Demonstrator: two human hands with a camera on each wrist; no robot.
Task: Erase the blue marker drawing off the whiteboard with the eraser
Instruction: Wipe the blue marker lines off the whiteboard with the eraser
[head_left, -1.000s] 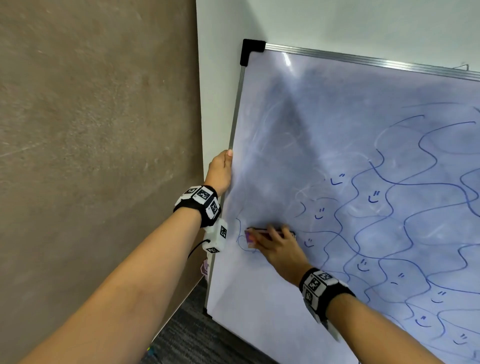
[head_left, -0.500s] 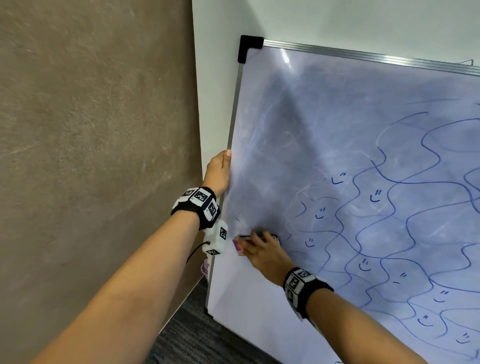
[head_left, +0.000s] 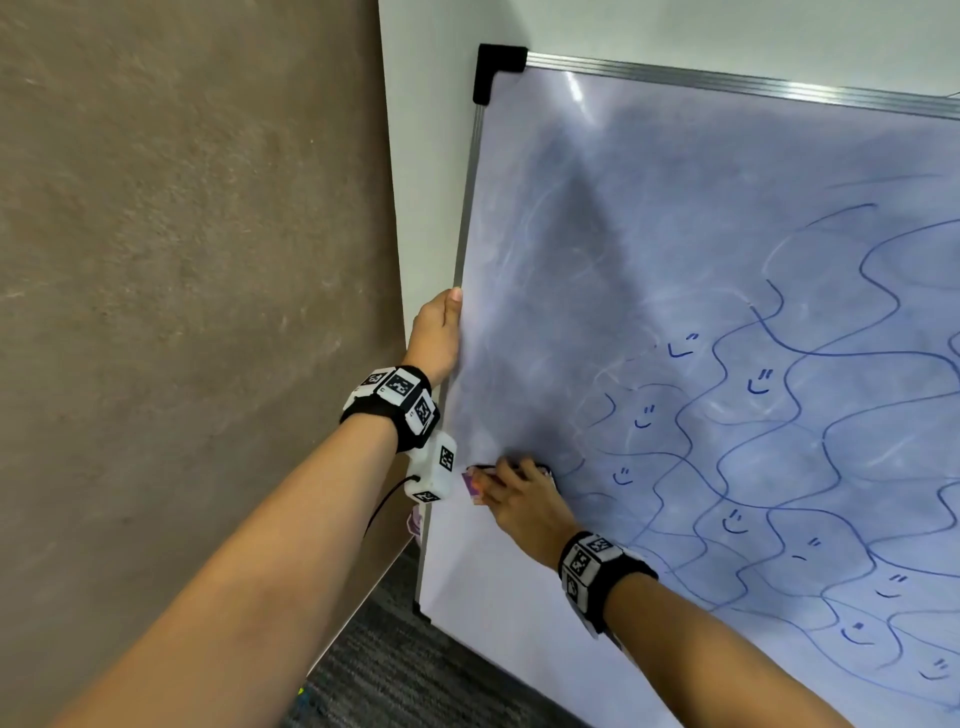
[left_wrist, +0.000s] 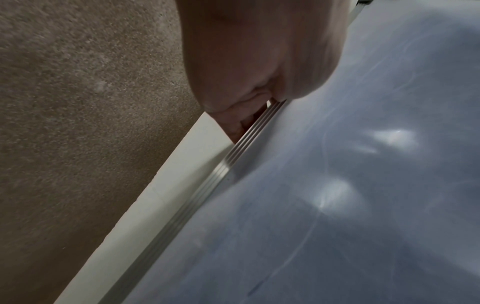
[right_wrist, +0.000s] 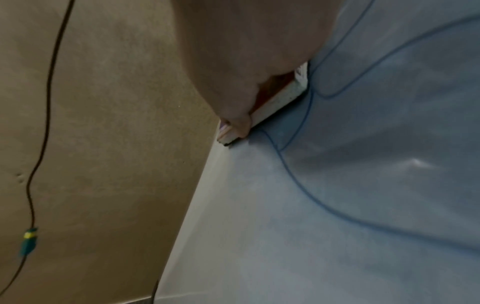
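Brown textured wall (head_left: 182, 260) fills the nine o'clock side of the head view, meeting a white wall (head_left: 415, 156) that a whiteboard (head_left: 649, 234) leans against. Dark carpet (head_left: 395, 670) shows at six o'clock. Moving rightward, the left hand (head_left: 436, 332) grasps the whiteboard's metal left edge (head_left: 467, 208); in the left wrist view its fingers (left_wrist: 241, 121) curl behind the frame while the thumb lies along the front. Just right and toward six o'clock of that wrist, the right hand (head_left: 519, 499) is closed on the eraser (head_left: 475, 483), pressing it flat against the board near the left edge. The right wrist view shows the eraser (right_wrist: 275, 100) touching the surface under the fingers. Around it the board looks smeared grey-blue. From centre to three o'clock, the blue marker drawing (head_left: 779, 441) spreads as wavy lines with small smile marks.
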